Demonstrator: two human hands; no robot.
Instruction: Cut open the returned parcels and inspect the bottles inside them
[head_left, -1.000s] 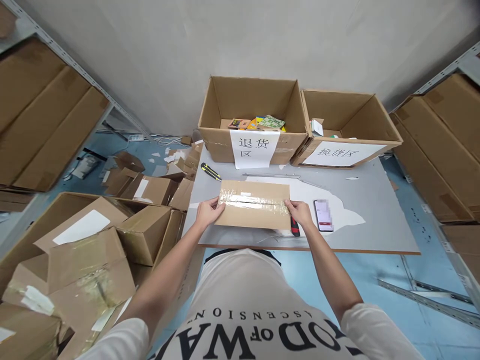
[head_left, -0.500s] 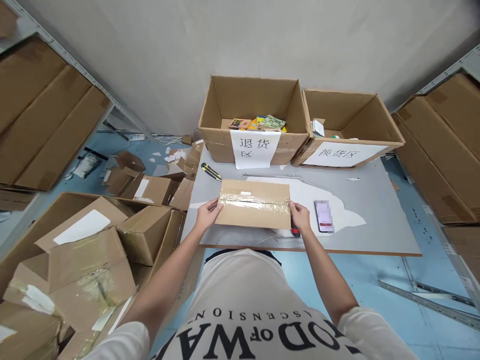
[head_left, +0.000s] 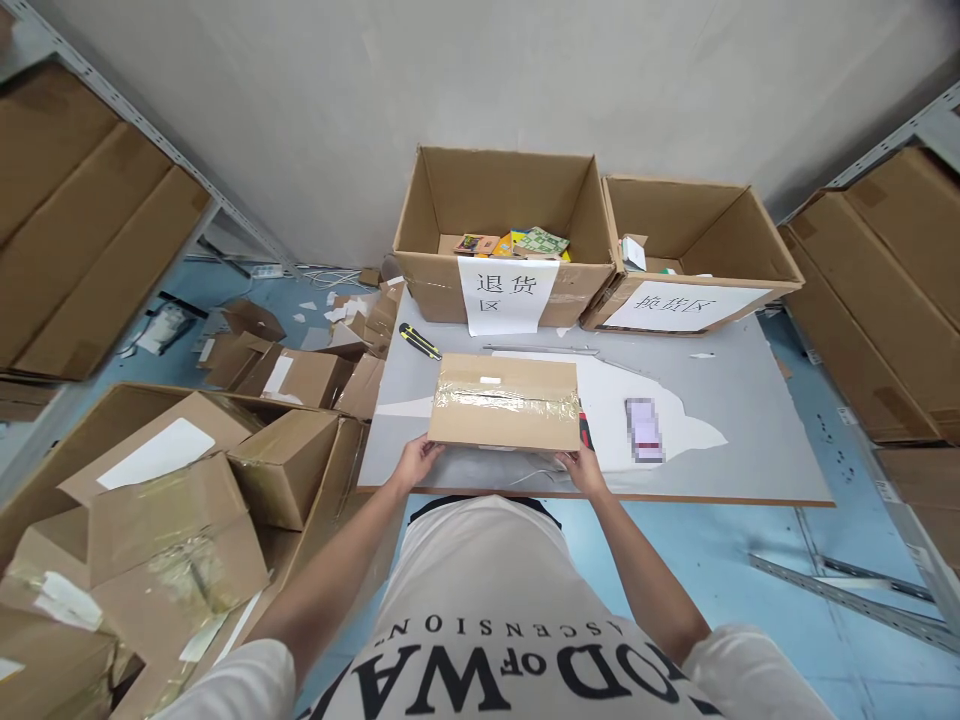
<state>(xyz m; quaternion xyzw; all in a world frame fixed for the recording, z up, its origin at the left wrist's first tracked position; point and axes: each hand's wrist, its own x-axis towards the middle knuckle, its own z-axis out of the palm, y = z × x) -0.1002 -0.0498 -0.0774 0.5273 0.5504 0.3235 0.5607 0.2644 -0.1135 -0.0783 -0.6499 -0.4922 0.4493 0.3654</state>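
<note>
A flat cardboard parcel [head_left: 504, 402] with clear tape across its top is lifted a little off the grey table [head_left: 750, 420] near its front edge. My left hand [head_left: 417, 463] grips its near left corner from below. My right hand [head_left: 581, 466] holds the near right corner the same way. A red-handled tool [head_left: 583, 432] lies partly hidden under the parcel's right edge. A phone [head_left: 644, 428] lies on the table to the right of the parcel.
Two open cartons with paper labels, one [head_left: 504, 190] holding several small items and one [head_left: 694, 225] to its right, stand at the table's back. A yellow-black utility knife [head_left: 418, 341] lies at the back left. Piled boxes [head_left: 172, 490] crowd the floor on the left; shelves flank both sides.
Both hands slid from the parcel's side edges down to its near corners. The parcel has risen and tilted toward me, now covering most of the red-handled tool.
</note>
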